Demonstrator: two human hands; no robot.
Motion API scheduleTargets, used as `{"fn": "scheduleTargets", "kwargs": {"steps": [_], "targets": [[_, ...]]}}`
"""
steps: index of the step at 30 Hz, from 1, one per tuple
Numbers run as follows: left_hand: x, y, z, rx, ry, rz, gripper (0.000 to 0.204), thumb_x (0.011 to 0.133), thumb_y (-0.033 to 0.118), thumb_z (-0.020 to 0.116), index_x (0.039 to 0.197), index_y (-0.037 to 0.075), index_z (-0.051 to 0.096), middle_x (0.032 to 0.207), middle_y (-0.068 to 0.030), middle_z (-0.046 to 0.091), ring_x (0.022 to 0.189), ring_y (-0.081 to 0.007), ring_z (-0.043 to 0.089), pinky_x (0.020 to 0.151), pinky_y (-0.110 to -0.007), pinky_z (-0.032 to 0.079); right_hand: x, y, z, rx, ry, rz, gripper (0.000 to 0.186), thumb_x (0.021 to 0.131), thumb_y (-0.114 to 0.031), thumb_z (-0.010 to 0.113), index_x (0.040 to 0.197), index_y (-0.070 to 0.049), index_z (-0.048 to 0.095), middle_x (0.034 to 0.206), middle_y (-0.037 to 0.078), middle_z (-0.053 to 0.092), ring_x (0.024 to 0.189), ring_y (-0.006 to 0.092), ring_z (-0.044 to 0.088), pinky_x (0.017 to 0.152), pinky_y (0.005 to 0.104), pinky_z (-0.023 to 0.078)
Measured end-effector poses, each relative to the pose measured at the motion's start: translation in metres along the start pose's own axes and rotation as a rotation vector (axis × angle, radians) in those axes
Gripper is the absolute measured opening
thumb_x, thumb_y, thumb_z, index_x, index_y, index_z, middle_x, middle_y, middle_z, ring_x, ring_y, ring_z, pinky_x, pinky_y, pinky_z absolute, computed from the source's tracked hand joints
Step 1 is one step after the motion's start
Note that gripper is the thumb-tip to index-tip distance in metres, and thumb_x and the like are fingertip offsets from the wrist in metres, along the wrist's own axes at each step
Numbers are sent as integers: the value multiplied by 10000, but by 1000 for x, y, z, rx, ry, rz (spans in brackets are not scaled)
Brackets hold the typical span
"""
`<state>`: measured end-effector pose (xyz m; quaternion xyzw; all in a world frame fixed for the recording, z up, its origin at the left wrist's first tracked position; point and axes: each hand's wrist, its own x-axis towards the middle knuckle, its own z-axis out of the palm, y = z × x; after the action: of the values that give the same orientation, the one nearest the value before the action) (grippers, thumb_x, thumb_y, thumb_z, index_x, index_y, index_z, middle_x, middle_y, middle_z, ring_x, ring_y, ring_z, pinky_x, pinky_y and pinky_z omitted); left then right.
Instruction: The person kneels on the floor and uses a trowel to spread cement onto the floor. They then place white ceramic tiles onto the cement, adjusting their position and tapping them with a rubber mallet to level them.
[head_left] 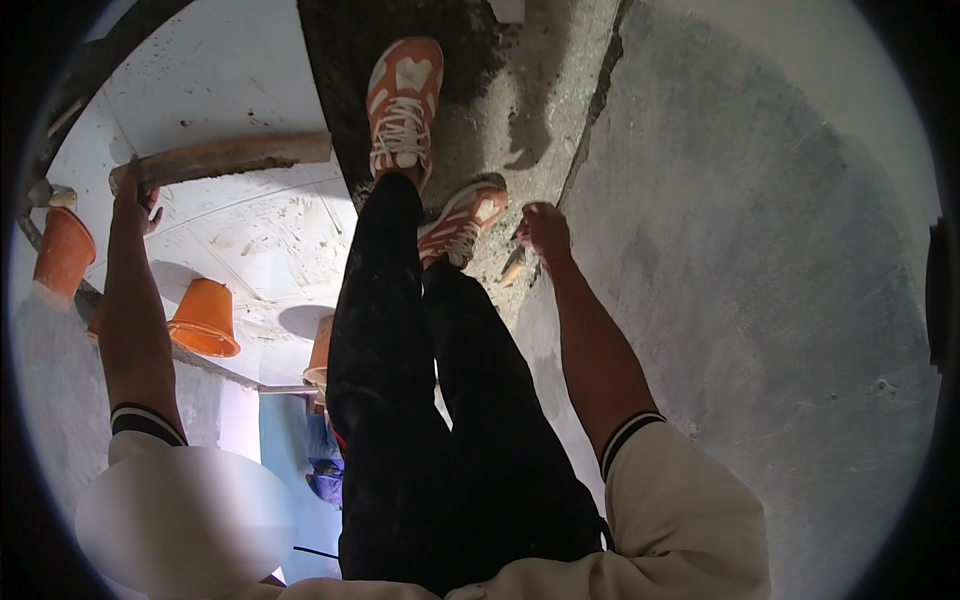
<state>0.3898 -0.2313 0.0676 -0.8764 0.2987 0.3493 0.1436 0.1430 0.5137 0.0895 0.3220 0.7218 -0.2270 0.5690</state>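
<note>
Two broad surfaces hem in the hands: a grey plastered wall (740, 260) fills the space just beyond the right hand (546, 232), and a white, smeared surface (270, 235) spreads around the left hand (134, 192). Between the hands runs a strip of rough ground (530, 90), dark on the side toward the left hand and paler toward the right. A ragged dark edge divides it from the wall, close to the right hand, so room is tight there; the left hand has wider room about it, broken by a few objects. Black trousers (385, 380) take up most of the gap between the forearms.

The wooden plank (235, 157) has one end at the left hand and runs across the white surface toward the strip, well apart from the right hand. Nearer the body than the left hand sit an orange bucket (205, 315) and, toward the trousers, a partly hidden bucket (319, 355); a third bucket (65, 255) is on the left hand's outer side. Orange-and-white shoes (406, 100) stand between the hands.

Both forearms reach out bare. The left hand meets the plank's end, some fingers bent below it; I cannot tell how firmly it holds. The right hand is narrow, fingers curled in; whether it holds anything is unclear. A small tan piece (513, 268) lies just beside it.
</note>
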Motion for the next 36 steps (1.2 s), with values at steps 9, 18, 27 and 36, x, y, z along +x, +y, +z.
{"fn": "scheduleTargets", "kwargs": {"steps": [9,18,27,36], "targets": [[0,-22,30,51,364,445,483,913,509,718,1252,168,670,1154,-42,703,1101,-252,666,1006,-459,466,-40,212,10,174,-13,487,309,993,-298,680,1188,-67,612,931,112,636,821,275,705,723,438,608],[-247,-54,288,562,-284,2071,499,879,259,815,1337,157,645,1327,-132,610,1302,-314,540,1082,-460,453,60,238,46,360,131,519,515,988,-352,651,1354,-80,411,1053,177,597,843,349,707,714,516,615],[-353,-34,440,920,-106,2008,814,769,333,871,1478,167,508,1508,-151,466,1376,-380,480,1104,-523,441,46,266,72,112,113,165,173,1041,-244,588,1064,-82,646,609,122,682,495,225,688,421,357,537],[-365,-3,363,774,-827,1202,562,787,281,886,1222,2,664,1219,-154,652,1073,-290,667,937,-393,558,-54,189,50,-121,76,66,266,1019,-308,603,1156,-89,667,690,106,737,607,193,736,689,366,574]]}}
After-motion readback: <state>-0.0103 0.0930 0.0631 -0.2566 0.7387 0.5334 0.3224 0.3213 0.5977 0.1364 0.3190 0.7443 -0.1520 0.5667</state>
